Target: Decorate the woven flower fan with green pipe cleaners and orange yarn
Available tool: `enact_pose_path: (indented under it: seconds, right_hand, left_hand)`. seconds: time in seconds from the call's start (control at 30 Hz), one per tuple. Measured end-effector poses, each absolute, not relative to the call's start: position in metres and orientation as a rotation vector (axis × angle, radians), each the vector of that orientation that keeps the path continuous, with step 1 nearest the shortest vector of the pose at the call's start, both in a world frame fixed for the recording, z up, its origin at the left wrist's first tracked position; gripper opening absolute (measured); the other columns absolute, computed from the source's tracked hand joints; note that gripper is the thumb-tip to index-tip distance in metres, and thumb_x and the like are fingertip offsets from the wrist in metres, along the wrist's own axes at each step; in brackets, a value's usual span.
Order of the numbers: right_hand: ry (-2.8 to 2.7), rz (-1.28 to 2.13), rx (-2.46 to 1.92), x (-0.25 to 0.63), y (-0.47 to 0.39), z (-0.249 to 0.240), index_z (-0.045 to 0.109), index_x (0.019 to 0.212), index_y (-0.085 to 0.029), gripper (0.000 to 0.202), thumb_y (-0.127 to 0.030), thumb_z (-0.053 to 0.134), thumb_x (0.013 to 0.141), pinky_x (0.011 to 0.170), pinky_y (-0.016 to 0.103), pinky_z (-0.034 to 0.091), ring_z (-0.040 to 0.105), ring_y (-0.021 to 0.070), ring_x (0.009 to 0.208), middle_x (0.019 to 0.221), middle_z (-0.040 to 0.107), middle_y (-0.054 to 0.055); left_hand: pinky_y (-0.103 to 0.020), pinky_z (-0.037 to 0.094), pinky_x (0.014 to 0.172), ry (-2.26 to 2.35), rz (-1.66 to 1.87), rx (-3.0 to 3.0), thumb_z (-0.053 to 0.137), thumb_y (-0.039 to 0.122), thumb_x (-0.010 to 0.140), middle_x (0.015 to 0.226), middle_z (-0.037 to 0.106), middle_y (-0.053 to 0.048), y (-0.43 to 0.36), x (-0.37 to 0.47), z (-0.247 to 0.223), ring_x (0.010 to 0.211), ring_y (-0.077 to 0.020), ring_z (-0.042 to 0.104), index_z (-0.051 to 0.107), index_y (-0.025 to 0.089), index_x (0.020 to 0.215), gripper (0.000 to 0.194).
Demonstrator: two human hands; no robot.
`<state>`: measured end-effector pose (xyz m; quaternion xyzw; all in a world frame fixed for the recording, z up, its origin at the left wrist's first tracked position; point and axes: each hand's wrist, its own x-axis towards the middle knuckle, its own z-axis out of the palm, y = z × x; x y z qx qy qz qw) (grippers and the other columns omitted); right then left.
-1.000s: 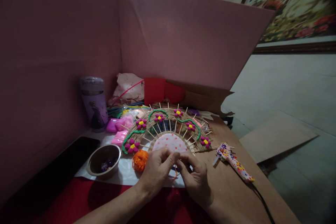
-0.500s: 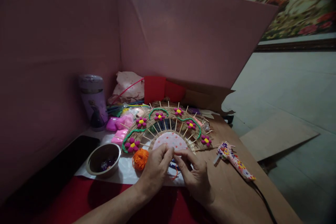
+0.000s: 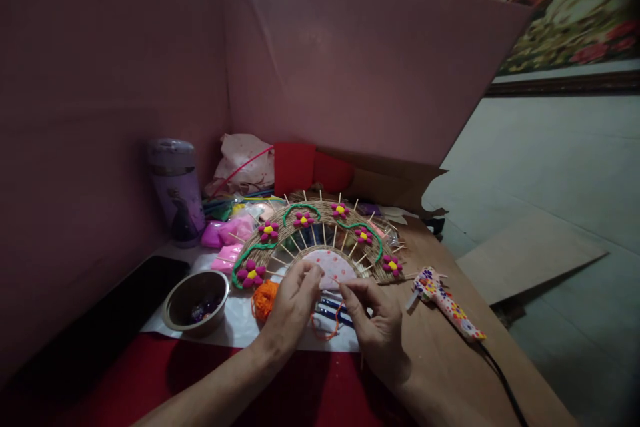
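Note:
An orange yarn strand point(image 3: 326, 337) hangs in a loose loop below my fingertips. My left hand point(image 3: 295, 297) has its thumb and forefinger pinched, seemingly on that yarn; the fingertips are small and dim. Opposite it, my right hand point(image 3: 375, 323) pinches the yarn too, a small gap between the hands. An orange yarn ball point(image 3: 265, 300) sits beside my left hand, partly hidden by it. Behind both hands is a woven twine fan point(image 3: 320, 217) with radiating sticks, magenta flowers, green vines and a dotted fabric centre point(image 3: 327, 265). Dark blue sticks point(image 3: 333, 312) lie under my hands.
A metal bowl point(image 3: 197, 303) with shiny beads stands left, near a black phone-like slab point(image 3: 107, 320) and a purple tumbler point(image 3: 176, 193). Pink packets point(image 3: 229, 233) lie behind. On the right, a flower-patterned glue gun point(image 3: 447, 303) trails a black cord. Pink panels enclose the back.
My hands have drawn slightly apart, my left moving a little up. More of the orange strand and the dark blue sticks now shows between them.

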<state>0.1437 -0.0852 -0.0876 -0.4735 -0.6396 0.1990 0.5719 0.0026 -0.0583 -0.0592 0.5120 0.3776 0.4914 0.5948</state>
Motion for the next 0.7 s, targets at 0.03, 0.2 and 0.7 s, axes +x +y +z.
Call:
enact_pose_path:
  seconds: [0.03, 0.2, 0.7]
  right_hand:
    - [-1.473, 0.465, -1.124, 0.1444, -0.0843, -0.0876, 0.062, 0.082, -0.017, 0.012, -0.027, 0.056, 0.085, 0.052, 0.022, 0.041, 0.053, 0.0118, 0.057, 0.066, 0.060, 0.000]
    - [-1.419, 0.476, -1.130, 0.1463, -0.0825, -0.0868, 0.059, 0.079, -0.016, 0.015, -0.029, 0.054, 0.086, 0.052, 0.022, 0.041, 0.052, 0.0122, 0.059, 0.067, 0.058, 0.000]
    - [-1.474, 0.401, -1.097, 0.1457, -0.0873, -0.0855, 0.058, 0.080, -0.017, 0.011, -0.025, 0.054, 0.086, 0.048, 0.021, 0.038, 0.050, 0.0112, 0.054, 0.061, 0.055, -0.001]
  left_hand:
    - [-0.019, 0.025, 0.044, 0.859, 1.150, 1.123, 0.048, 0.034, 0.080, 0.054, 0.036, 0.009, -0.0582, 0.0023, -0.0576, 0.045, -0.0063, 0.031, 0.046, 0.019, 0.080, 0.015]
    - [-0.017, 0.032, 0.044, 0.759, 1.158, 0.992, 0.048, 0.019, 0.070, 0.059, 0.048, 0.007, -0.0560, 0.0034, -0.0558, 0.043, -0.0047, 0.040, 0.042, 0.019, 0.079, 0.011]
    - [-0.016, 0.023, 0.035, 0.765, 1.056, 0.879, 0.072, 0.044, 0.063, 0.045, 0.048, 0.006, -0.0515, 0.0001, -0.0551, 0.034, -0.0019, 0.034, 0.063, 0.009, 0.078, 0.039]
